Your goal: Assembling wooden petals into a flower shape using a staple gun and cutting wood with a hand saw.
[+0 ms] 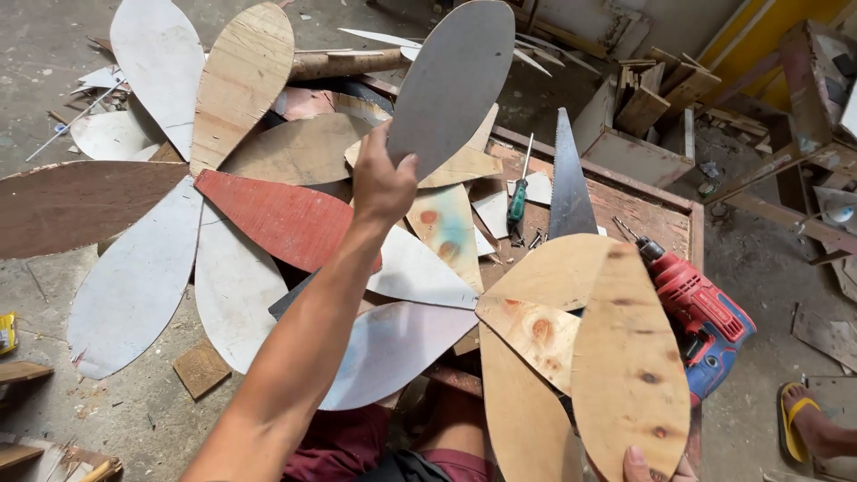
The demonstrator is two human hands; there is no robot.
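Gripping a grey petal board (451, 85) tip-up, slightly right-leaning, left hand (382, 183) fingers clamped.

Petal-shaped boards fanned over a low wooden table and the floor

A saw (569, 183) and screwdriver (519, 198) lie side by side near the table (665, 214)'s far edge; a drill (701, 312) rests at its right edge, just right of the plywood petal (629, 366); more petals (143, 277) spread left onto the floor.
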